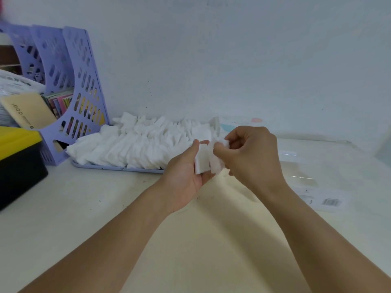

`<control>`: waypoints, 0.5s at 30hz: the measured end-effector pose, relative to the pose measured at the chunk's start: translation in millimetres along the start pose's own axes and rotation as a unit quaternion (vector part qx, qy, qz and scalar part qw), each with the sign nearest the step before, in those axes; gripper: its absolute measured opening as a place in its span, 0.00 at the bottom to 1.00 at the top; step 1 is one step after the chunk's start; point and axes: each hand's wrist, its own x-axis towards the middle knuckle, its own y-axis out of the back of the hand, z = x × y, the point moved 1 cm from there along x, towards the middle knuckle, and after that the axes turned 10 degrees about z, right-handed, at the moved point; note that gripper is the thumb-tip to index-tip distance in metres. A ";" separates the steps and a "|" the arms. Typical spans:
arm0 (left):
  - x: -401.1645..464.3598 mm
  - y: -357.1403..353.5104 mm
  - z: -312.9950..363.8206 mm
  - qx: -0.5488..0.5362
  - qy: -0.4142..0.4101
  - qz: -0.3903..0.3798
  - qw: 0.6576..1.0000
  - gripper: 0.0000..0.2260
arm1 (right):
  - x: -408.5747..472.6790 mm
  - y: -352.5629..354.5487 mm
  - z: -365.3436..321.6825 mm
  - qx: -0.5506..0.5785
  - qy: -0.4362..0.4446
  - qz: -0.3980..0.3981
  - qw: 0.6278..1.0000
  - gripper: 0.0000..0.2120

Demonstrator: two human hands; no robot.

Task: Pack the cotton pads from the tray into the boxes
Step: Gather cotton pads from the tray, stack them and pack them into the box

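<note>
Above the near table, left hand (186, 172) cradles a small stack of white square cotton pads (202, 160); right hand (249, 153) pinches more. Behind, the lilac plastic tray (114, 167) stays heaped. Loose pads could slip while squaring.

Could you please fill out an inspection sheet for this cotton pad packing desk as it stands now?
Surface: cream desk, a few dark specks.
Job's things: lilac tray heaped with cotton pads; clear plastic box lying at right; small stack of pads held between the hands.
Clutter: lilac file rack holding booklets; black bin with yellow lid; barcoded packaging.
Grippers: left hand holds the stack; right hand pinches pads at its side.
Cables: nothing seen.
Surroundings: plain pale wall.
</note>
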 end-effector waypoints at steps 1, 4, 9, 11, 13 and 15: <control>-3.3 -1.8 0.1 0.010 0.008 -0.017 1.000 0.24 | -1.1 -0.7 -0.9 0.010 -0.015 -0.033 0.999 0.08; -11.7 -7.1 -0.3 0.000 0.030 -0.063 0.998 0.26 | -1.8 -0.5 -0.1 0.091 -0.088 -0.129 0.984 0.10; -15.4 -7.3 4.7 -0.114 0.089 -0.086 0.986 0.25 | 13.3 7.9 13.4 0.023 -0.083 -0.198 0.976 0.15; -16.8 -7.8 4.8 -0.112 0.098 -0.104 0.983 0.25 | 12.9 8.3 16.2 0.050 -0.110 -0.241 0.963 0.15; -16.5 -7.2 4.0 -0.106 0.102 -0.105 0.984 0.27 | 12.1 9.8 15.6 0.100 -0.134 -0.260 0.951 0.10; -15.0 -5.6 3.3 -0.115 0.119 -0.119 0.979 0.30 | 12.6 12.2 14.1 0.135 -0.142 -0.246 0.949 0.07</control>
